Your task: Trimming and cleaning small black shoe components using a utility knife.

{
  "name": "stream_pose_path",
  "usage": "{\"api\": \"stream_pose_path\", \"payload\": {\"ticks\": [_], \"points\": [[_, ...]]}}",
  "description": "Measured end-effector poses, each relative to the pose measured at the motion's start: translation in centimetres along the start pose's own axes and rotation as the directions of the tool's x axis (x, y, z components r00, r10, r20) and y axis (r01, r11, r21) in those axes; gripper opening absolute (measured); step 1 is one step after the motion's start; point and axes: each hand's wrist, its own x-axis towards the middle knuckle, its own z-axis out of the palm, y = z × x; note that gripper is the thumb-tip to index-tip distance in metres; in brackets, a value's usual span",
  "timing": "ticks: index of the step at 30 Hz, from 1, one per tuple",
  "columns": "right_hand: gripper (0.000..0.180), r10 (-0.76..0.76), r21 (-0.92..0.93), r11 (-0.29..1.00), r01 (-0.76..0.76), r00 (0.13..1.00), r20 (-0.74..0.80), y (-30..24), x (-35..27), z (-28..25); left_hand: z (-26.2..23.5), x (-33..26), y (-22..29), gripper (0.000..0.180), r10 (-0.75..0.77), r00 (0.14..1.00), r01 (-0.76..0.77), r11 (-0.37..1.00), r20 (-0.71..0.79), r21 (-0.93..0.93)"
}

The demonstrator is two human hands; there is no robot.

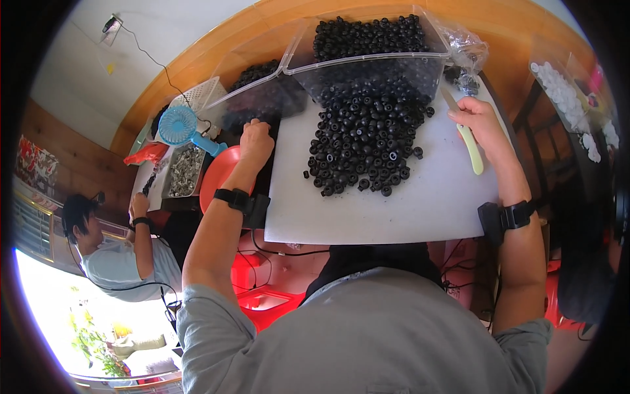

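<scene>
My right hand (482, 126) grips a small knife (470, 150) with a pale green handle. Its blade points away from me at the right side of the white board (289, 213). My left hand (256, 141) is closed at the board's left edge, just in front of a clear bin of black parts (259, 73). Whatever its fingers hold, if anything, is hidden. Between my hands a heap of small round black plastic parts (364, 144) spreads over the board, some with open holes showing.
Behind the heap stands a clear plastic bin (367, 64) full of black parts. A red basin (220, 172), a blue handheld fan (180, 127) and a tray of small pieces (186, 172) lie left. Another person (118, 253) works there. Clear plastic bags (464, 49) sit back right.
</scene>
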Motion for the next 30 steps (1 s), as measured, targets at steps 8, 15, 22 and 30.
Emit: {"api": "stream_pose_path", "payload": {"ticks": [8,15,22,30], "points": [[0.015,0.006,0.022,1.000,-0.006,1.000,0.019,0.0,0.5,0.2,-3.4,-0.8,0.8,0.018,0.056,0.992,-0.066,0.994,-0.109,-0.088],[0.015,-0.015,-0.011,1.000,0.016,1.000,0.018,0.2,0.1,-0.1,-10.7,-10.6,2.7,0.021,-0.127,0.927,0.290,-0.357,0.353,-0.888],[0.014,-0.058,-0.015,0.998,0.058,0.998,0.012,0.2,0.2,0.3,-10.1,-20.5,-1.7,0.025,-0.039,0.896,0.239,-0.796,0.441,-0.557],[0.014,-0.079,-0.026,0.997,0.079,0.997,0.012,0.9,0.2,0.1,-9.3,-20.7,-1.8,0.038,-0.801,0.554,0.424,0.035,0.228,-0.905]]}}
